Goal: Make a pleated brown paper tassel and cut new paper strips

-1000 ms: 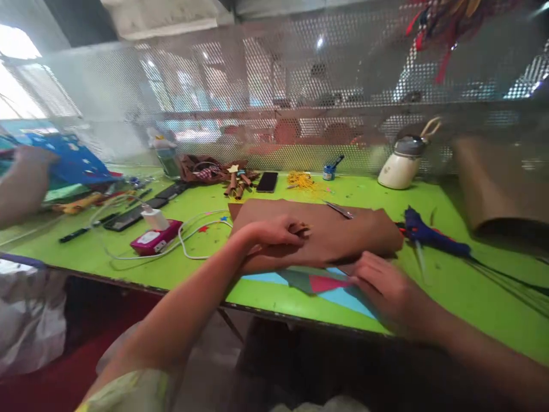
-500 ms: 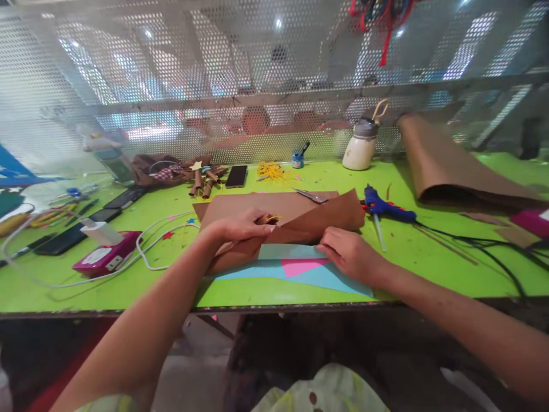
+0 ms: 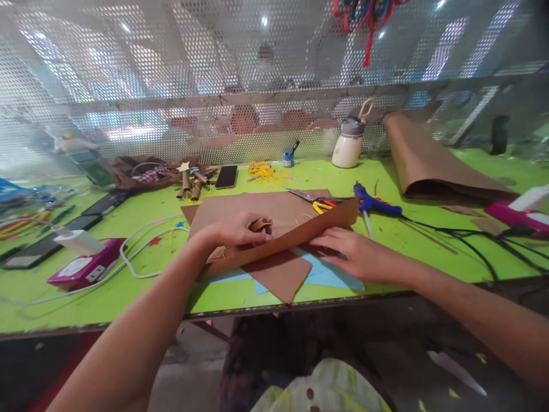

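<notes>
Brown paper [image 3: 240, 205] lies on the green table [image 3: 128, 309], its near edge raised. Over it, the left hand [image 3: 239, 229] pinches a small brown roll [image 3: 259, 224]. Whether the right hand [image 3: 360, 252] grips that edge or blue paper [image 3: 330, 273], I cannot tell. Scissors [image 3: 318, 208] lie near a glue gun [image 3: 380, 206].

Shirt: pale and whitish [image 3: 326, 389], with soft yellow-green streaks.
Buttons: two small dark brown ones [image 3: 310, 393] on the front of the shirt; the lower one is partly cut off.
Cloth: it has some folds and wrinkles across the front of the shirt.
Left arm: bare as far as it shows, left of the shirt.
Left hand: bare [image 3: 244, 229], above the shirt and to its left.
Right arm: bare as far as it shows, right of the shirt.
Right hand: bare [image 3: 349, 252], with slim fingers, above the shirt and a bit to its right.
</notes>
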The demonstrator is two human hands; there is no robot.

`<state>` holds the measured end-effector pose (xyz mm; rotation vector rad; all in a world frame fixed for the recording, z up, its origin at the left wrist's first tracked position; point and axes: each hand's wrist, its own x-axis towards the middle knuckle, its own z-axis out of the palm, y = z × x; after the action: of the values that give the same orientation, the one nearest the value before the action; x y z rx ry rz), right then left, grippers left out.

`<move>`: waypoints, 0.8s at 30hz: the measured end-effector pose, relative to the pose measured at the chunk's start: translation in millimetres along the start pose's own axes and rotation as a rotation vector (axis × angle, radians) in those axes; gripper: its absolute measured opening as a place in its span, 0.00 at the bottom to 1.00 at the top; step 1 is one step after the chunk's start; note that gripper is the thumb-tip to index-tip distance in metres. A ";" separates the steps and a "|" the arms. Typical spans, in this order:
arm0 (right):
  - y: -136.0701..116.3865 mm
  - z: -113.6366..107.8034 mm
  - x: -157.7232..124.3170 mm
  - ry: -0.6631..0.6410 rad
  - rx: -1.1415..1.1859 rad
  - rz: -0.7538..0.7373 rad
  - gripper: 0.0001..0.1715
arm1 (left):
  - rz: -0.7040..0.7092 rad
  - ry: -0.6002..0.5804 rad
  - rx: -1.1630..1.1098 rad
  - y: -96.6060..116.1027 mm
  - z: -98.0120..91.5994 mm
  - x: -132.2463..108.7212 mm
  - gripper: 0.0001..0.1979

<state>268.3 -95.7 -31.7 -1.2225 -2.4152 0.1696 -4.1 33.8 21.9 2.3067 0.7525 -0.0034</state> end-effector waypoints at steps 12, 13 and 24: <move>-28.3 -5.6 14.8 -0.214 -0.466 0.116 0.13 | -0.088 0.121 -0.101 -2.1 2.7 0.5 0.20; -28.9 -0.2 14.2 -0.203 -0.513 0.115 0.13 | -0.098 0.143 -0.136 -2.1 3.2 0.6 0.20; -12.3 -26.3 -8.0 -0.089 -0.467 -0.165 0.13 | -0.184 0.430 -0.262 -5.6 7.9 7.5 0.18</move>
<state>274.5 -111.6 -6.8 -1.2085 -2.7129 -0.4206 0.8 36.0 10.9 2.0000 1.1063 0.4919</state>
